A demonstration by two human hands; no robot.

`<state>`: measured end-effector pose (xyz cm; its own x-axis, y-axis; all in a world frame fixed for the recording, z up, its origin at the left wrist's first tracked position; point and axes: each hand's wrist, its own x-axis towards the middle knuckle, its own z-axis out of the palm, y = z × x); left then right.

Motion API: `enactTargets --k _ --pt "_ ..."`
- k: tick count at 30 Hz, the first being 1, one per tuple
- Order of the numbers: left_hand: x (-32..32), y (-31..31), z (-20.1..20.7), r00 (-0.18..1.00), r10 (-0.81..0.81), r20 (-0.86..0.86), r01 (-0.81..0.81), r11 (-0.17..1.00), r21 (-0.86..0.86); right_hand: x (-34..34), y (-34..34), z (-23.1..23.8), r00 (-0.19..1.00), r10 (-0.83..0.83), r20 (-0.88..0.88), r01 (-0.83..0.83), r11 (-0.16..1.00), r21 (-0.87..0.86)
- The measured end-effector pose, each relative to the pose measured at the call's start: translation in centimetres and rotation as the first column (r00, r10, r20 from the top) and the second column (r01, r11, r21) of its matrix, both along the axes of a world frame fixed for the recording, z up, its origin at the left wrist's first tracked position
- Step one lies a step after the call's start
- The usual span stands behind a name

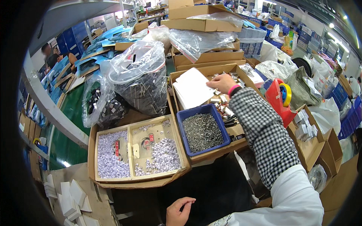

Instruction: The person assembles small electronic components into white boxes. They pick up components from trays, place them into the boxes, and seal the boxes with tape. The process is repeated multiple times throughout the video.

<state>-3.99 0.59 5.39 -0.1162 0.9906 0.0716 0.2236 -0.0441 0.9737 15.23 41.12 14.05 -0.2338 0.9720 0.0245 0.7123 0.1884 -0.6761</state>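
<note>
My left hand [180,211] sits low at the near edge, fingers loosely curled, holding nothing, resting against dark ground well short of the blue tray [203,130]. Taking that blue tray as my landmark: it is a shallow blue plastic bin filled with small dark metal pins, sitting in a flat cardboard box.

Left of the blue tray, touching its box, a two-part cardboard tray [137,150] holds heaps of tiny pale lilac pieces in both compartments, with a few small red-and-dark parts among them.

Nearer than the tray and far to its left, a scatter of small white boxes [71,203] lies on cardboard, partly cut off by the frame edge.

Just beyond the blue tray, in the same box, a stack of white cards [192,88] lies beside a litter of small silvery metal parts [220,101]. My right hand [222,82] reaches over them in a checked sleeve, palm down, fingers bent onto the parts; I cannot tell whether it grips one, as the fingertips are hidden.

Right of the blue tray, a red tape dispenser [279,100] stands by an open carton of small white blocks [303,128].

Beyond and left of the tray, a clear plastic bag [141,81] bulges with dark thin pieces; contents too fine to make out. Farther back, stacked cardboard cartons [205,22] carry more clear bags.
</note>
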Motion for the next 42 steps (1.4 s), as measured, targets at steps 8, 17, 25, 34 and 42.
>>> enactTargets --k 8,17,25,34,42 --pt "-1.8 2.4 -0.1 0.834 -0.162 0.527 0.210 0.977 -0.032 3.4 -13.1 2.3 0.812 0.014 -0.584 -0.118 0.983 -0.140" --pt "0.8 3.9 0.8 0.320 -0.388 0.864 0.333 0.900 0.281 0.6 -28.9 -3.8 0.766 0.084 -0.638 -0.568 0.552 -0.610" --pt "0.5 1.7 -0.7 0.652 -0.396 0.646 0.594 0.797 -0.111 0.9 -31.0 -3.5 0.743 0.661 -0.105 -0.595 0.725 0.348" --pt "1.2 0.8 -1.8 0.598 -0.425 0.679 0.575 0.818 0.006 1.4 -31.4 -3.4 0.665 0.745 -0.050 -0.743 0.667 0.054" --pt "0.5 0.4 -2.8 0.705 -0.248 0.665 0.415 0.904 -0.103 2.0 -31.0 -5.2 0.677 0.557 -0.480 -0.521 0.824 0.221"
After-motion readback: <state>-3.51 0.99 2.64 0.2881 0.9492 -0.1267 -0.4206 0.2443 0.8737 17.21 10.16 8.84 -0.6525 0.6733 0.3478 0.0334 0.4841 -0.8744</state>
